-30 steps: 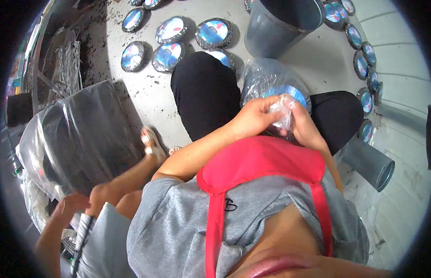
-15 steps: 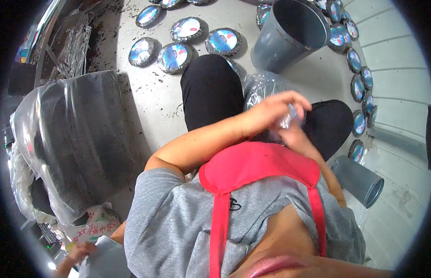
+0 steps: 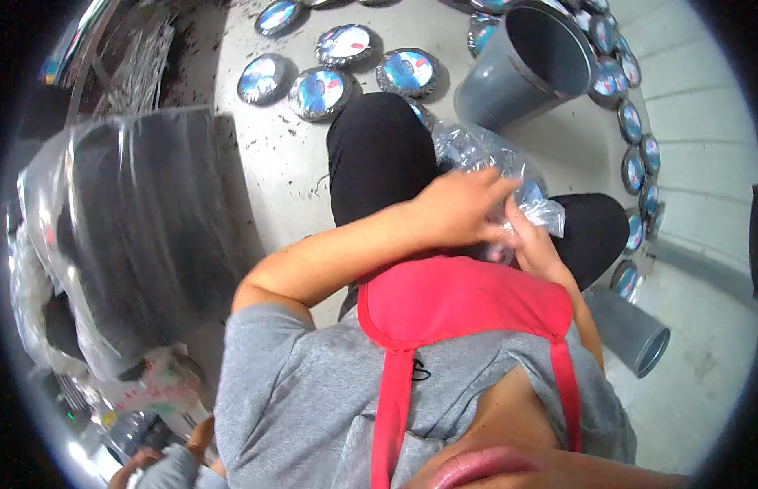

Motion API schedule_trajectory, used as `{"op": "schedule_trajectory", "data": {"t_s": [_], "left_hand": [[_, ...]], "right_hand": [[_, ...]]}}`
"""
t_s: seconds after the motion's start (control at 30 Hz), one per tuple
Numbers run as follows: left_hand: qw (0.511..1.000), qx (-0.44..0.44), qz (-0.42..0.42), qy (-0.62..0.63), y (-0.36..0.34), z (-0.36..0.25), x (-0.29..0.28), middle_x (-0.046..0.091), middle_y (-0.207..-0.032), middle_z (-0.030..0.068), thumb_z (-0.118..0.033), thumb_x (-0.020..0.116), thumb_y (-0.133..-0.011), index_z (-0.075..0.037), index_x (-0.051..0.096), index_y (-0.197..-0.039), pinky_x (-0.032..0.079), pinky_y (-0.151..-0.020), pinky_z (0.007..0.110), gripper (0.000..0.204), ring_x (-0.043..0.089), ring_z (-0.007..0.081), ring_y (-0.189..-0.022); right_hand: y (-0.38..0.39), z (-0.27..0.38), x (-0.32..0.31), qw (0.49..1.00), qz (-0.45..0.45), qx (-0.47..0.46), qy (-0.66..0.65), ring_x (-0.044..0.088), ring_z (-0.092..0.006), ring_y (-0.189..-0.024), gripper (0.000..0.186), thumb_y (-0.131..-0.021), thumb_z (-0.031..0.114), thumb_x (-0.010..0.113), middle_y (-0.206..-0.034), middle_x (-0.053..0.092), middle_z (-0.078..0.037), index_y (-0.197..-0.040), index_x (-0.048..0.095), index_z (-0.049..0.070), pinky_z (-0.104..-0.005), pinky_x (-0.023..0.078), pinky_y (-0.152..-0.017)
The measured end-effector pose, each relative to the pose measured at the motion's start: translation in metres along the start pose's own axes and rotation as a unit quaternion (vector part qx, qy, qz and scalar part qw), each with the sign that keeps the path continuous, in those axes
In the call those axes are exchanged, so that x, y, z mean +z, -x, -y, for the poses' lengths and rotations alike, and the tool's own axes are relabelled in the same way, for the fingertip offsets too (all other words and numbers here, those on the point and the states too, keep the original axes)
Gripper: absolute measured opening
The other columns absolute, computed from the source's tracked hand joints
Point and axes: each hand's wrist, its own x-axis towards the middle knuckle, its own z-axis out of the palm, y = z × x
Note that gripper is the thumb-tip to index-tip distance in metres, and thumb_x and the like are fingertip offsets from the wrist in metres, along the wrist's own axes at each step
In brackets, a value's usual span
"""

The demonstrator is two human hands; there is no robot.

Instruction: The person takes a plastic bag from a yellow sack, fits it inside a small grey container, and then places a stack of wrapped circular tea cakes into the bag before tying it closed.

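A clear plastic bag (image 3: pixel 481 155) lies in my lap between my knees; what it holds is mostly hidden by folds and glare. My left hand (image 3: pixel 464 208) is curled over its near end, fingers bent around the gathered plastic. Against it, my right hand (image 3: pixel 538 248) grips the same bunched film, thumb raised toward the left fingers. A crumpled flap of the bag sticks out above the right hand, toward my right knee. The left fingertips are partly blurred and hidden.
Round dark packs with picture labels (image 3: pixel 320 91) lie on the floor ahead, more along the right wall (image 3: pixel 633 169). A grey bucket (image 3: pixel 525 65) stands ahead; another (image 3: pixel 635 330) lies at right. A large plastic-wrapped dark block (image 3: pixel 151 236) is at left. Another person's hand (image 3: pixel 142 458) shows lower left.
The left hand has drawn slightly down and left, its fingers curling in. More crumpled plastic now spreads out above the right hand. The whole view has shifted a little.
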Motion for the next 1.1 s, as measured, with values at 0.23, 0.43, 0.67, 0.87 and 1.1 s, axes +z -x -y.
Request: {"op": "schedule_trajectory", "data": {"t_s": [0.23,0.43,0.67,0.87,1.1], "left_hand": [[0.98,0.166,-0.058,-0.09,-0.005,0.003,-0.03,0.063,-0.091,0.0078,-0.039,0.065,-0.093,-0.012,0.068,-0.108,0.059,-0.064,0.04,0.031,0.068,0.0278,-0.084],[0.903,0.349,-0.016,-0.249,-0.036,-0.015,-0.072,0.064,-0.076,-0.0033,-0.029,0.064,-0.085,-0.019,0.067,-0.092,0.05,-0.074,0.035,0.013,0.067,0.0194,-0.082],[0.96,0.109,-0.017,0.258,-0.014,0.016,0.041,0.055,-0.134,0.0241,-0.045,0.098,-0.049,-0.003,0.017,-0.16,0.039,-0.112,0.046,0.144,0.054,0.0402,-0.125],[0.978,0.131,-0.005,0.162,-0.014,0.011,0.024,0.063,-0.119,0.0203,-0.047,0.092,-0.062,-0.002,0.024,-0.159,0.046,-0.095,0.047,0.127,0.061,0.0398,-0.109],[0.979,0.039,-0.121,0.16,-0.009,0.015,0.055,0.068,-0.103,0.0173,-0.028,0.083,-0.073,-0.007,0.062,-0.127,0.045,-0.086,0.047,0.061,0.062,0.0383,-0.096]], "right_hand": [[-0.003,-0.005,-0.005,0.983,-0.029,-0.08,-0.165,0.07,-0.0212,-0.085,0.05,-0.109,0.046,0.042,-0.112,0.068,-0.011,-0.125,0.06,0.003,-0.0354,0.058,-0.062],[-0.006,-0.011,-0.008,0.978,-0.021,-0.148,-0.143,0.069,-0.0219,-0.093,0.047,-0.109,0.043,0.04,-0.118,0.066,-0.01,-0.138,0.054,0.009,-0.038,0.058,-0.068],[-0.004,-0.041,-0.008,0.989,-0.054,-0.138,-0.016,0.056,-0.0211,-0.124,0.047,-0.109,0.026,0.049,-0.132,0.059,-0.013,-0.147,0.046,-0.003,-0.036,0.044,-0.105],[0.009,0.001,-0.019,0.969,-0.05,-0.137,-0.2,0.065,-0.0155,-0.11,0.039,-0.109,0.036,0.047,-0.116,0.068,-0.006,-0.121,0.064,0.004,-0.0342,0.051,-0.096],[0.01,0.016,-0.02,0.84,-0.066,-0.338,0.42,0.06,-0.0285,-0.124,0.037,-0.11,0.019,0.037,-0.132,0.063,-0.02,-0.133,0.058,-0.001,-0.0397,0.045,-0.107]]}}
